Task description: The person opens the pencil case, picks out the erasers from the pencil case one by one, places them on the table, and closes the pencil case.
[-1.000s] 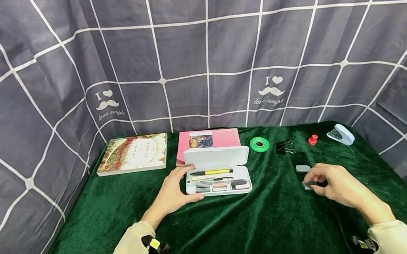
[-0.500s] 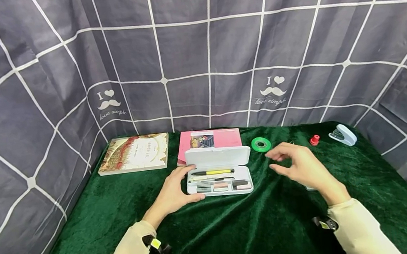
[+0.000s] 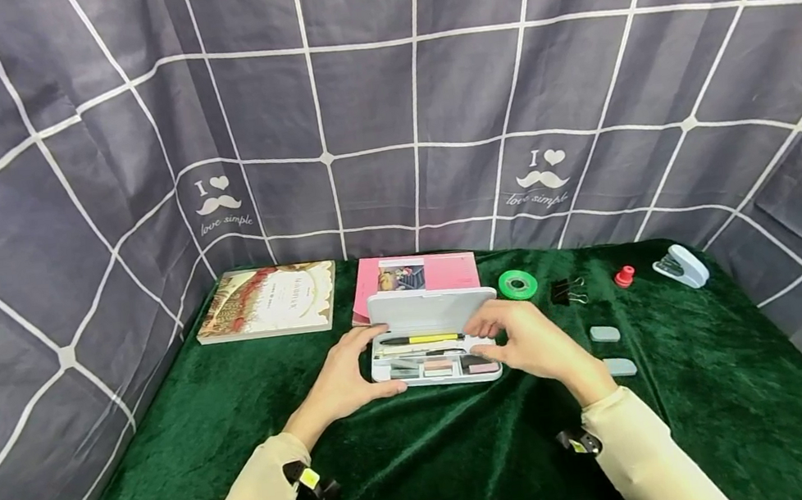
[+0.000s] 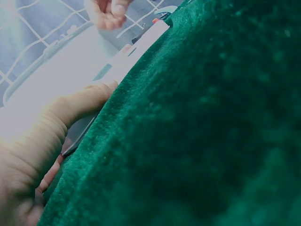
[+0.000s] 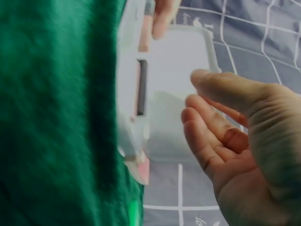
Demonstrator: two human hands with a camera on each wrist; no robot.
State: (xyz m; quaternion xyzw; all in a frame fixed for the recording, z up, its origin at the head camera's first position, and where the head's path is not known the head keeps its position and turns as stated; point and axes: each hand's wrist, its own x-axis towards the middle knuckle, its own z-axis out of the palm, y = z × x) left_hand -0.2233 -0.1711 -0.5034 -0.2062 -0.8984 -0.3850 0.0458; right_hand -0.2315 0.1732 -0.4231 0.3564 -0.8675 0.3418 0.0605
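At the centre of the head view, the right end of the white pencil case (image 3: 432, 344) is partly covered by the right hand (image 3: 530, 342), so whether the fingers touch the tray or the raised lid cannot be told; in the right wrist view the fingers (image 5: 207, 136) are seen loosely spread and apart beside the lid, with nothing held. The left hand (image 3: 344, 376) is laid against the case's left end, fingers nearly straight, and in the left wrist view its thumb (image 4: 80, 106) is pressed to the white wall, the rest being blurred. Inside the tray a yellow-and-black pen (image 3: 422, 339) is seen along the upper row, and small pink and grey blocks along the lower edge, too small to name. The case rests on the green velvet bench (image 3: 242, 416), just below a pink book (image 3: 418, 273). To its right, two grey erasers (image 3: 604, 334), a green tape roll (image 3: 518, 284) and a black binder clip (image 3: 567, 290) are laid apart.
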